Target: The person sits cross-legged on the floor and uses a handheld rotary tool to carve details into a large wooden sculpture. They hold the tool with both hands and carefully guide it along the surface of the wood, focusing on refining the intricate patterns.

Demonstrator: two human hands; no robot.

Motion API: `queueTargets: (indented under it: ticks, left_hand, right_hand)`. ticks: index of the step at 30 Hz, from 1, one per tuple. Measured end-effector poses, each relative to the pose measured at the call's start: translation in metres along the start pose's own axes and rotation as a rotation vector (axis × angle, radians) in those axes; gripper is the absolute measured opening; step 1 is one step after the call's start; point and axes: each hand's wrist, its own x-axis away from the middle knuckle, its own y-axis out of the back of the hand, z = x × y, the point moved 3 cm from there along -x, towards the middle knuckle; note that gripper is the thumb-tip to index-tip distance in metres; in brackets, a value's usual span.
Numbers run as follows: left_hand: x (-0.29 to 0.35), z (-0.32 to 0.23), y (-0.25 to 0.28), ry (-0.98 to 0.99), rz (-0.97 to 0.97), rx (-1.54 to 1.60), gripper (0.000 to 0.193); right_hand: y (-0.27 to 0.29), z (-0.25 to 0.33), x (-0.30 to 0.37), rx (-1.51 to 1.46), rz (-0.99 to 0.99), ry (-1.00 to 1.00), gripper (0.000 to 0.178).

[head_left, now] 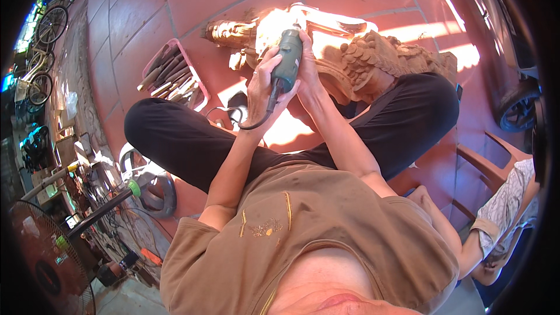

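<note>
Both hands are wrapped round a dark green corded die grinder (286,63), held in front of me between my bent knees. My left hand (262,84) grips its left side near the cord end. On the other side, my right hand (308,67) closes round the body, fingers toward the front. The grinder's tip points away from me at a carved wooden statue (388,58) lying on the floor. Strong sunlight washes out the spot, so I cannot tell whether the tip touches the wood. A carved head (230,32) shows at the statue's left end.
A pink tray (201,81) of chisels (169,76) sits left of my hands. The grinder's black cord (252,125) loops near my left leg. A standing fan (46,254) is at lower left, bicycles (44,76) farther off. Another person's patterned clothing (504,207) and a brown chair (493,157) appear at right.
</note>
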Motion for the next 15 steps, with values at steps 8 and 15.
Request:
queueTargets:
  ticks: [8,15]
  left_hand:
    - [0.002,0.005,-0.005,0.018,0.008,-0.071,0.066]
    - [0.003,0.005,-0.002,0.038,0.049,-0.060,0.067]
  right_hand:
    - [0.003,0.000,-0.005,-0.036,0.043,-0.006,0.054]
    - [0.008,-0.004,-0.003,-0.062,0.050,-0.025,0.055]
